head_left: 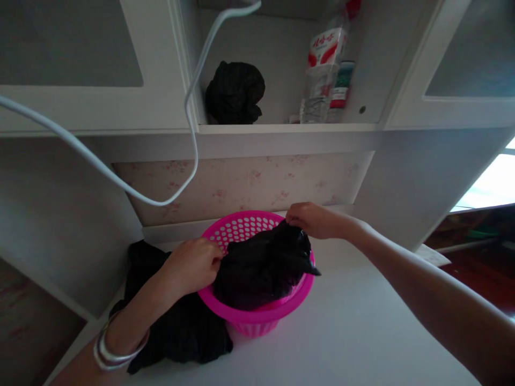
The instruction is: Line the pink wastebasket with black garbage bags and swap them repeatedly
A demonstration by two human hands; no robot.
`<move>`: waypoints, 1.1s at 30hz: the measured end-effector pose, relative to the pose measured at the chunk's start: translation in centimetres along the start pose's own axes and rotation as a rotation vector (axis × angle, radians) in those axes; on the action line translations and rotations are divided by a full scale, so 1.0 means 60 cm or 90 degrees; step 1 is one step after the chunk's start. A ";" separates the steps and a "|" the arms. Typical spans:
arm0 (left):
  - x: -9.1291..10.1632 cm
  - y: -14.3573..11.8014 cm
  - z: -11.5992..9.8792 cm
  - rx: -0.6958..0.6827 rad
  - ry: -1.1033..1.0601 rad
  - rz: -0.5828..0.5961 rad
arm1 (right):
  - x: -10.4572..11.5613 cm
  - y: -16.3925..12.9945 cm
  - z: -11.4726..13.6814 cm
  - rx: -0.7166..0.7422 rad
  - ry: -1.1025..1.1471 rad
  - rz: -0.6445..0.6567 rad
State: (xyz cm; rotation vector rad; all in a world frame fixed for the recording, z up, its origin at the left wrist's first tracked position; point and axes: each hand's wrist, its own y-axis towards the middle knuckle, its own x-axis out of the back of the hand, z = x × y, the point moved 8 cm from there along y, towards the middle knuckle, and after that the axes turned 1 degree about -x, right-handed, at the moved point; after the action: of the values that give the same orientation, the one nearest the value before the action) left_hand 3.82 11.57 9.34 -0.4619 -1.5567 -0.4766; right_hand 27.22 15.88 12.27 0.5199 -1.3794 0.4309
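A round pink basket (253, 327) with a holed wall stands on the white surface. Inside its mouth lies a black plastic bag (261, 268), one corner hanging over the right rim. My left hand (197, 265) is at the basket's left rim, fingers curled closed on the bag's left edge. At the far right rim, my right hand (308, 219) pinches the bag's upper corner. More black plastic (189, 332) lies on the surface left of the basket, partly under my left forearm. What the bag covers in the basket is hidden.
An open shelf above holds a crumpled black bag (235, 92), a clear bottle (322, 75) with a red-and-white label, and a green-and-red container (341, 84). A white cable (120, 182) hangs across the upper left. Cabinet panels flank both sides.
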 end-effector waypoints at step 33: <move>0.035 -0.060 0.039 0.047 -0.638 -0.139 | -0.003 -0.091 0.004 0.020 0.364 -0.196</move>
State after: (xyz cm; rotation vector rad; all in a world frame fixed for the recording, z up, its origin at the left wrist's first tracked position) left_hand -0.20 9.91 11.28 -0.5047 -2.5995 -0.3599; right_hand 30.14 11.33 11.59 0.5698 -0.7295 0.3150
